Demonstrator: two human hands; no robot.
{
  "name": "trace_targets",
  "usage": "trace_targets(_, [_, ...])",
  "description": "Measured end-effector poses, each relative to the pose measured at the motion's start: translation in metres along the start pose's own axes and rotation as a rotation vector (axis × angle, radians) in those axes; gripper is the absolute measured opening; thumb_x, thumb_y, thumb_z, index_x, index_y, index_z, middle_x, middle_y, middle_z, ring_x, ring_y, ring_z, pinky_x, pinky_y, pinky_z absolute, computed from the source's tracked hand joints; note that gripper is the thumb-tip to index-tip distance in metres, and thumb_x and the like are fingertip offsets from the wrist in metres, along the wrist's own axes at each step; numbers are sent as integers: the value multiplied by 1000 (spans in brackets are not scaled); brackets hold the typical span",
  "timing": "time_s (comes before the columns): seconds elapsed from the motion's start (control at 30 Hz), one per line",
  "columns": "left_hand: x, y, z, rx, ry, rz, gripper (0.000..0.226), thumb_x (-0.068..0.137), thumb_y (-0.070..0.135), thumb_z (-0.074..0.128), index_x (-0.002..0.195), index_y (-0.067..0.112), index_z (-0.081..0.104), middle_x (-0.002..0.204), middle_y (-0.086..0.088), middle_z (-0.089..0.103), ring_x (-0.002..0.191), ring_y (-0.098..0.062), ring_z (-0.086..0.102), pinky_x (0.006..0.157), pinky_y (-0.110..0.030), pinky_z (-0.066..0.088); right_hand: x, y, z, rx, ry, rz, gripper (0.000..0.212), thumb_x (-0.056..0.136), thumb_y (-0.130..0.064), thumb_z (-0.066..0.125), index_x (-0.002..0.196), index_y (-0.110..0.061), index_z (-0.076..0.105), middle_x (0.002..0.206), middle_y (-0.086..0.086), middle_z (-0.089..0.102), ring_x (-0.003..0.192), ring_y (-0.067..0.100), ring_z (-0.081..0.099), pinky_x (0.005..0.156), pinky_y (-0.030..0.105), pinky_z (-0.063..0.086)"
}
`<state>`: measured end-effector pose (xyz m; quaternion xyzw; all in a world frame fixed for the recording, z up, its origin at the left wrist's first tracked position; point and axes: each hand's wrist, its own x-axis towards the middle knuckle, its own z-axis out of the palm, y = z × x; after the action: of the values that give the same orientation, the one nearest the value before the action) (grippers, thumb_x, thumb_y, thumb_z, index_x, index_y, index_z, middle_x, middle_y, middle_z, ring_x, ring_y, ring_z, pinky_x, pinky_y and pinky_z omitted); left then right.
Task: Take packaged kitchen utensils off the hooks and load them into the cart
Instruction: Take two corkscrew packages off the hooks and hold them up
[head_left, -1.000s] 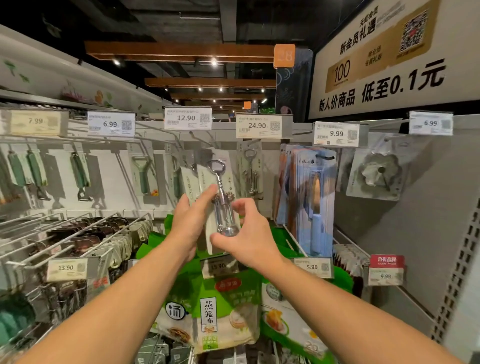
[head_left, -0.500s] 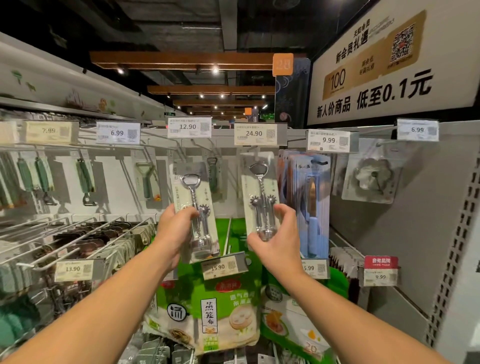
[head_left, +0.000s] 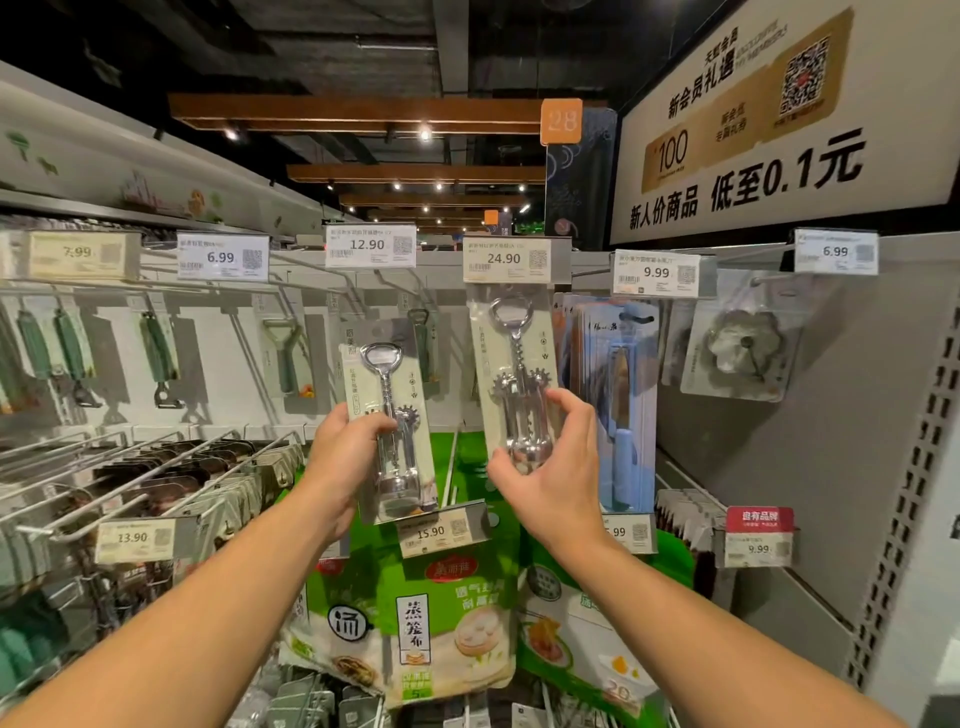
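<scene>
My left hand (head_left: 347, 457) grips one carded corkscrew (head_left: 390, 431) clear of the rack. My right hand (head_left: 553, 470) curls around a second corkscrew (head_left: 519, 387), its top just beneath the 24.90 price tag (head_left: 506, 260). Behind hang a packaged knife (head_left: 621, 395) and green peelers (head_left: 158, 358).

- Illumination: small ceiling spotlights (head_left: 425, 134) above and beyond the hands; ceiling dark, shelf goods evenly lit.
- Shadows: hanging peelers (head_left: 158, 358) left of the left hand (head_left: 343, 457) cast soft shadows on the white backboard (head_left: 218, 364).
- Glare: highlights on the plastic packs beside the right hand (head_left: 556, 467).
- Optics: wide-angle bending at the edges; margins soft, slightly blurred.
</scene>
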<state>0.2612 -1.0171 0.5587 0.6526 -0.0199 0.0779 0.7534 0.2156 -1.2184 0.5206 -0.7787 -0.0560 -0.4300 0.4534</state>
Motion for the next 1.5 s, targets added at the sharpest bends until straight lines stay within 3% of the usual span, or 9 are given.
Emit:
trace_targets(0.17, [3, 0, -1, -15, -29, -3, 26, 100, 3, 56, 121, 15, 64, 115, -9, 76, 104, -29, 74, 92, -54, 59, 14, 6, 7, -74, -28, 44, 75, 82, -24, 80, 144, -21, 39, 134, -7, 39, 113, -9, 32, 96, 3, 29])
trace_targets(0.3, [10, -1, -3, 10, -37, 15, 23, 100, 3, 58, 115, 18, 66, 113, -9, 77, 95, -27, 71, 67, -37, 51, 40, 16, 19, -103, -75, 134, 82, 81, -33, 84, 149, -24, 39, 139, 3, 43, 119, 7, 41, 101, 19, 31])
trace_targets(0.53, [19, 2, -1, -4, -63, 5, 25, 101, 4, 58, 122, 16, 64, 113, -8, 77, 99, -28, 74, 68, -37, 53, 96, 40, 44, -186, -260, 343, 97, 73, -24, 92, 154, -29, 37, 146, 13, 49, 126, 25, 55, 111, 33, 44])
trace_targets(0.63, [24, 2, 0, -6, -73, -7, 25, 101, 5, 58, 124, 15, 63, 113, -8, 77, 100, -27, 74, 65, -36, 51, 107, 49, 50, -110, -335, 405, 91, 78, -13, 87, 154, -31, 39, 151, 9, 48, 110, 21, 61, 99, 34, 54])
trace_targets(0.8, [32, 1, 2, 25, -68, -2, 23, 101, 5, 61, 122, 14, 64, 111, -7, 78, 98, -25, 75, 68, -35, 54, 107, 56, 47, -120, -293, 493, 72, 87, -19, 78, 150, -24, 45, 120, 6, 61, 103, 23, 66, 93, 39, 58])
trace_targets(1.0, [32, 6, 14, 113, -64, 76, 26, 95, 15, 73, 120, 19, 69, 106, 0, 81, 99, -23, 77, 88, -47, 59, 57, 10, 35, 56, -319, 215, 61, 96, -34, 66, 151, -25, 40, 119, -3, 67, 102, 12, 67, 81, 25, 54])
trace_targets(1.13, [24, 7, 30, 85, -65, 91, 54, 83, 29, 85, 131, 17, 63, 122, -5, 76, 109, -24, 74, 99, -51, 58, 25, -12, 49, -47, -423, -67, 94, 80, -46, 79, 157, -29, 28, 141, -5, 49, 124, 5, 52, 105, 24, 43])
trace_targets(1.33, [6, 7, 38, 70, -58, 113, 59, 91, 33, 81, 142, 17, 57, 130, -6, 72, 114, -25, 70, 100, -47, 56, 17, -16, 52, -50, -291, -48, 99, 75, -39, 84, 155, -33, 26, 142, -7, 41, 122, -2, 41, 101, 12, 32])
trace_targets(1.5, [-3, 9, 35, 135, -146, 146, 27, 98, 21, 73, 124, 22, 65, 109, 3, 79, 94, -13, 77, 69, -23, 58, 11, -13, 46, -38, -227, 11, 94, 74, -38, 85, 151, -26, 31, 143, -7, 48, 126, 6, 48, 109, 29, 44])
